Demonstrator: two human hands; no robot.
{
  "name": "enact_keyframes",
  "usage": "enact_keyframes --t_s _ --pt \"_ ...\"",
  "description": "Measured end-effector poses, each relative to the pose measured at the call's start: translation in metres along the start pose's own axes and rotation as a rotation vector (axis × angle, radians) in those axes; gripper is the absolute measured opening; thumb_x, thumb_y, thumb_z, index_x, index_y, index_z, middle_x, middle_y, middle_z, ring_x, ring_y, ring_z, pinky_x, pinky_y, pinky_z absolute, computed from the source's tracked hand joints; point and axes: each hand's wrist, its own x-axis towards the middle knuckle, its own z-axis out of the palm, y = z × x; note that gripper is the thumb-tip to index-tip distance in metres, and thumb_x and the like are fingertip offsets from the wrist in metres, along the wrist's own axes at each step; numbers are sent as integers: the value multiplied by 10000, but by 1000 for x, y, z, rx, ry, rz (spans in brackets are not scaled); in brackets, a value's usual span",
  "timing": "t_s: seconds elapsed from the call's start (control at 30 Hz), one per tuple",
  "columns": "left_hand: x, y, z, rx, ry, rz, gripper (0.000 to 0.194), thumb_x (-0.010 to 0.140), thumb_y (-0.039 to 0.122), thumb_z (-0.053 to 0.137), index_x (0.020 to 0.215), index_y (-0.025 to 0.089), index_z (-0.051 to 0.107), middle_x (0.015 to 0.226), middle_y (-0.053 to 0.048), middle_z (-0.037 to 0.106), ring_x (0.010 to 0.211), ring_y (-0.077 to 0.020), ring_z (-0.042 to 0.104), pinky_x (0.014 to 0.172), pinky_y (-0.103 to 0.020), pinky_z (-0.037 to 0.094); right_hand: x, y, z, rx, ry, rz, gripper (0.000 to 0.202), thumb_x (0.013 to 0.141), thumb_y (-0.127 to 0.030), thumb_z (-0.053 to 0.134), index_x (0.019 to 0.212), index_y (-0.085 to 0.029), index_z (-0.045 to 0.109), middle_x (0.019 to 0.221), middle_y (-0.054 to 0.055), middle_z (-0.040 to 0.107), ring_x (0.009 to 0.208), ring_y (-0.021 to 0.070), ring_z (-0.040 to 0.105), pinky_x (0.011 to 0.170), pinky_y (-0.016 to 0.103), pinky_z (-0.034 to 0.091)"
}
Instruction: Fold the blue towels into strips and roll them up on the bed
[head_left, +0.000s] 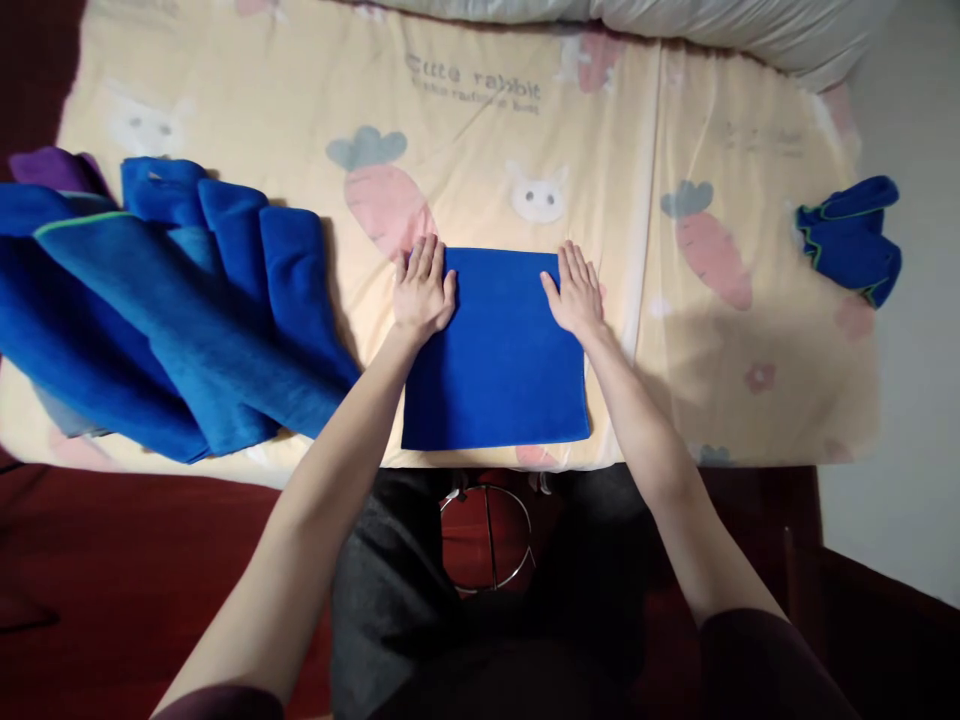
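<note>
A blue cloth [499,360] lies flat and roughly square on the patterned bed sheet, straight in front of me. My left hand [424,290] rests palm down over its far left corner, fingers stretched out and pointing away from me. Over the far right corner lies my right hand [576,292], also palm down, with the thumb spread inward across the cloth. Neither hand grips anything. The corners under both palms are partly hidden. The near edge of the cloth sits close to the front edge of the bed.
To the left is a heap of blue cloths [180,310], one with a green edge, beside a purple cloth [60,170]. A crumpled blue cloth with green trim [855,240] lies far right, near the wall. Pale bedding [690,30] runs along the back. A metal ring [487,590] shows below.
</note>
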Motion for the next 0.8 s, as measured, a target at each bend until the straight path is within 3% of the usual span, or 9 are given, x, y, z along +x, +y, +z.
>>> enact_keyframes --t_s 0.07,0.17,0.27,0.33,0.43,0.53,0.63,0.7,0.8 --pt "-1 11 -3 -5 21 1 706 1064 500 342 1659 121 339 1722 -146 318 1646 -284 165 1353 -530 2 3 -8 -2 -24 27 45 717 1108 -446 322 1692 -47 205 1764 187 160 1657 331 107 1335 625 24" --pt "-17 34 -4 -17 -8 68 695 1046 450 383 1650 108 356 1738 -144 273 1656 -295 98 1351 -547 -15 -17 -49 1 6 53 -46 788 1074 -456 424 1699 -47 172 1761 185 156 1658 368 33 1317 676 -17" --pt "-51 51 -2 -32 -104 144 668 1035 383 370 1648 117 367 1748 -134 239 1654 -290 111 1351 -550 30 -59 -93 14 52 -18 -255 730 1068 -371 430 1705 -95 204 1752 134 229 1663 304 73 1351 589 0" --pt "-79 51 -3 -35 -135 128 658 1038 350 339 1656 125 352 1748 -130 236 1651 -276 137 1352 -536 63 -84 -105 22 68 -62 -313 657 1086 -325 361 1697 -113 249 1752 110 246 1659 248 130 1366 508 33" --pt "-114 35 -10 -23 -110 76 647 1051 345 313 1662 132 339 1747 -119 239 1649 -255 150 1354 -510 80 -97 -92 22 96 -35 -227 652 1106 -388 337 1688 -101 268 1758 121 225 1659 225 131 1366 467 54" --pt "-135 19 -18 10 -77 35 658 1054 357 320 1663 106 328 1739 -137 249 1646 -267 164 1351 -517 100 -87 -68 12 89 13 -82 678 1109 -424 346 1683 -75 258 1753 157 218 1656 248 143 1358 502 65" --pt "-154 20 -20 70 -35 22 669 1053 354 325 1642 37 346 1720 -194 267 1636 -307 195 1347 -537 124 -89 -65 4 32 10 -6 674 1104 -411 359 1667 -46 295 1743 188 217 1646 297 185 1347 552 98" --pt "-174 27 -19 111 -27 90 665 1058 353 323 1639 31 355 1722 -192 261 1639 -312 177 1349 -534 136 -110 -72 6 -11 10 -77 665 1102 -413 359 1666 -63 317 1749 173 198 1650 311 165 1345 563 102" --pt "-215 32 -16 153 -61 240 642 1067 350 321 1662 112 346 1739 -126 244 1642 -283 162 1352 -514 160 -164 -72 15 -46 -24 -354 649 1105 -455 346 1686 -170 305 1764 78 183 1657 252 133 1356 512 120"
